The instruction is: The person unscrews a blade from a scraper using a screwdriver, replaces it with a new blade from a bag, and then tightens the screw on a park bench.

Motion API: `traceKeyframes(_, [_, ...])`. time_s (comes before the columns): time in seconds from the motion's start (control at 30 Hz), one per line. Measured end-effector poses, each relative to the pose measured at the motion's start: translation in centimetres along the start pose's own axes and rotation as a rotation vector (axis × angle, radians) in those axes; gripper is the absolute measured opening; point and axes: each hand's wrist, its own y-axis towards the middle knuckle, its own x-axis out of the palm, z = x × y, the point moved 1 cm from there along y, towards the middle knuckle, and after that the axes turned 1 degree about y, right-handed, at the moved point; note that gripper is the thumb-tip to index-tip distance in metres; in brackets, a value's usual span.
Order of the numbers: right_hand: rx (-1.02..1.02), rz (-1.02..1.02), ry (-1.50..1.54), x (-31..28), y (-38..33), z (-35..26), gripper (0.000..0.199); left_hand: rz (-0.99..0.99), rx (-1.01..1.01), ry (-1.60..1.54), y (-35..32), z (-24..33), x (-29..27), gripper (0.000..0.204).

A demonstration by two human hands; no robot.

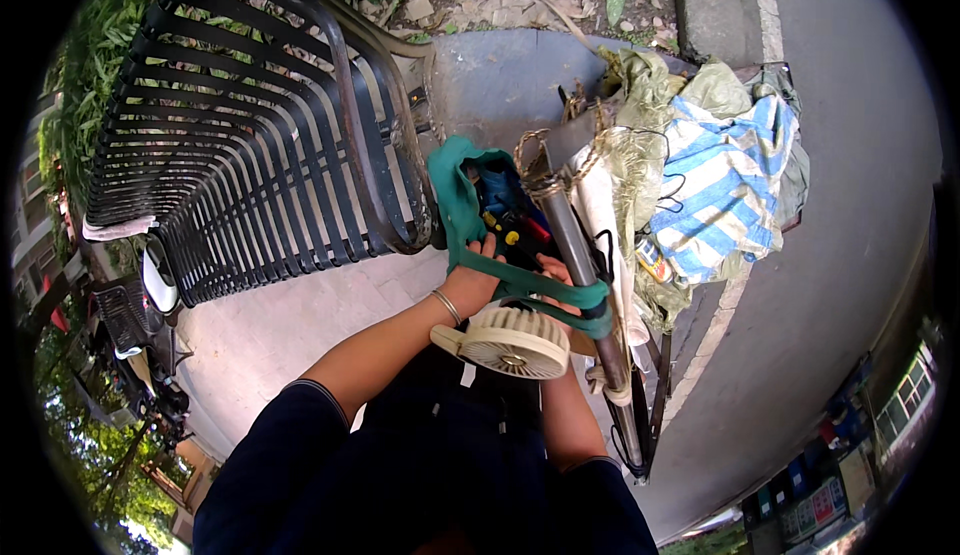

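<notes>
A green cloth bag (458, 193) hangs open in front of me, its strap looped round a grey metal pole (577, 245). Inside it are dark tools with yellow and red parts (514, 231). My left hand (474, 277), with a bracelet at the wrist, has its fingers curled over the bag's near edge. On the bag's right side is my right hand (553, 277), partly covered by the green strap, so its grip is hidden. A cream handheld fan (515, 343) hangs below the hands, in front of my body.
A black slatted bench (270, 145) stands at the left. To the right, a blue-and-white striped cloth (725, 180) and olive sacking (645, 95) cover a load beside the pole. Further right runs a grey road (850, 155). Plants and dry leaves (470, 0) lie beyond.
</notes>
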Motion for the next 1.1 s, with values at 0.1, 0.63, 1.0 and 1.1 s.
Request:
traceKeyframes(0.1, [0.015, -0.014, 0.269, 0.2, -3.2, -4.3, 0.016, -0.148, -0.151, 0.034, 0.7, 0.4, 0.3, 0.029])
traceKeyframes(0.63, [-0.372, 0.258, -0.066, -3.8, -7.9, -5.5, 0.013, -0.131, 0.111, 0.079, -6.1, -4.1, -8.7, 0.035])
traceKeyframes(1.0, [-0.399, 0.421, 0.659, -4.6, -22.5, -6.2, 0.011, -0.275, 0.146, -0.063, -17.4, -10.8, -12.3, 0.032])
traceKeyframes(1.1, [-0.427, 0.406, 0.613, -5.9, -29.4, -6.7, 0.011, -0.234, 0.292, -0.168, -17.9, -9.7, -12.7, 0.033])
